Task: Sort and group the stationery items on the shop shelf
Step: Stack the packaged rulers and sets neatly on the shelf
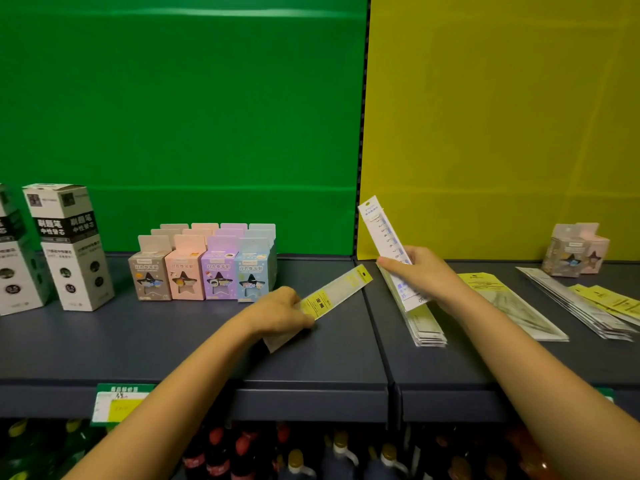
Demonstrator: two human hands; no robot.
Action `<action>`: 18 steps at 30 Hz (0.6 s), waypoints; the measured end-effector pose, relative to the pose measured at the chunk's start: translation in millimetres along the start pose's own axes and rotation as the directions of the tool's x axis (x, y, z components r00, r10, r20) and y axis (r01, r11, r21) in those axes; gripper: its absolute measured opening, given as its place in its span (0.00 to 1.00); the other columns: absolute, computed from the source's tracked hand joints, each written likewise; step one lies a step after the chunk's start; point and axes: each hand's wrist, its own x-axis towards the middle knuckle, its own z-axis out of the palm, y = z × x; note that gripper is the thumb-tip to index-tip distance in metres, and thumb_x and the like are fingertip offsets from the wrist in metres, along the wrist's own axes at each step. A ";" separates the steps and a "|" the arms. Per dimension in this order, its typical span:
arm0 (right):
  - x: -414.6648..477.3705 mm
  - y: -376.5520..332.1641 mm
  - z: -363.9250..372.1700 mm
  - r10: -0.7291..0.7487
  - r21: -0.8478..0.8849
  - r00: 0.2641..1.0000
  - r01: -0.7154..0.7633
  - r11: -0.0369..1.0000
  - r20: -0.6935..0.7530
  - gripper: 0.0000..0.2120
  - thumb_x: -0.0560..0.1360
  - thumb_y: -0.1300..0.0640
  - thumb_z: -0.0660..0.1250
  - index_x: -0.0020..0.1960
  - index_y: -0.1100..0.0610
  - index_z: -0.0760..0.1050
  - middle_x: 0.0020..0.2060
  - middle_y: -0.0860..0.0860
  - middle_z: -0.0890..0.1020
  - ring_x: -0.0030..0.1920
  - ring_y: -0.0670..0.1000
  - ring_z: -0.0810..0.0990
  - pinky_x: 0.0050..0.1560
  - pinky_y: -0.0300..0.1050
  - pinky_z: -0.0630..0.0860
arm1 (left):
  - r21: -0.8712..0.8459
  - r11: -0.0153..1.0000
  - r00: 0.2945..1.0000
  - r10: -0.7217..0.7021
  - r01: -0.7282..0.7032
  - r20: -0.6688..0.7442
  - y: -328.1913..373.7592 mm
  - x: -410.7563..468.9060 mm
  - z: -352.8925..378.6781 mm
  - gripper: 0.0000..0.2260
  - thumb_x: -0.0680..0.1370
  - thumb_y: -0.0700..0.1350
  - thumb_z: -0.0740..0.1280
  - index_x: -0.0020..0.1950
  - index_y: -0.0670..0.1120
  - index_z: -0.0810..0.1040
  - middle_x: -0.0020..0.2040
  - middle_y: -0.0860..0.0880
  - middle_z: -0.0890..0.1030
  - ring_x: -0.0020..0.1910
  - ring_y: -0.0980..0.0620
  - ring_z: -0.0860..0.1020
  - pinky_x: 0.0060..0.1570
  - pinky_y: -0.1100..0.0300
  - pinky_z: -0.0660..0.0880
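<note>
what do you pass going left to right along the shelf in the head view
black-and-white boxes → pastel boxes → left hand → yellow ruler that it holds → blue ruler → right hand holding it → yellow-topped pack → two star boxes

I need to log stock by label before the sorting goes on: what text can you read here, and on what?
"刷题笔 中性替芯": on the tall black-and-white box.
"2 3 4 5 6 7 8": scale on the ruler pack held by the right hand.
Yellow pack held by the left hand: characters blurred.
Pastel boxes and shelf price tag: too blurred to read.
</note>
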 end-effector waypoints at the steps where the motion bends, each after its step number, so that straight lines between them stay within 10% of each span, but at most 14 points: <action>1: -1.2 2.0 -2.1 0.001 0.008 1.000 -0.001 1.000 -0.027 0.22 0.75 0.49 0.65 0.65 0.59 0.70 0.58 0.56 0.79 0.51 0.55 0.80 0.46 0.48 0.77 | 0.023 1.000 1.000 0.011 -0.011 -0.003 -1.4 1.8 2.1 0.16 0.77 0.50 0.62 0.60 0.41 0.71 0.55 0.43 0.75 0.49 0.49 0.72 0.47 0.59 0.69; 8: -13.8 17.1 -17.9 0.058 0.055 0.974 -0.047 0.997 -0.218 0.17 0.78 0.49 0.59 0.61 0.59 0.70 0.57 0.58 0.78 0.53 0.56 0.78 0.47 0.46 0.71 | 0.010 0.996 0.992 0.091 -0.090 -0.083 -7.9 8.2 6.5 0.10 0.81 0.46 0.51 0.48 0.42 0.66 0.50 0.42 0.72 0.46 0.48 0.70 0.45 0.58 0.64; 18: -48.4 48.0 -53.9 0.165 0.044 0.939 -0.160 0.986 -0.302 0.18 0.79 0.52 0.58 0.65 0.59 0.69 0.61 0.58 0.77 0.57 0.58 0.76 0.51 0.46 0.70 | -0.697 0.699 0.983 0.178 -0.162 -0.050 43.4 -0.6 26.1 0.06 0.79 0.44 0.60 0.43 0.45 0.73 0.37 0.48 0.77 0.32 0.55 0.73 0.26 0.70 0.68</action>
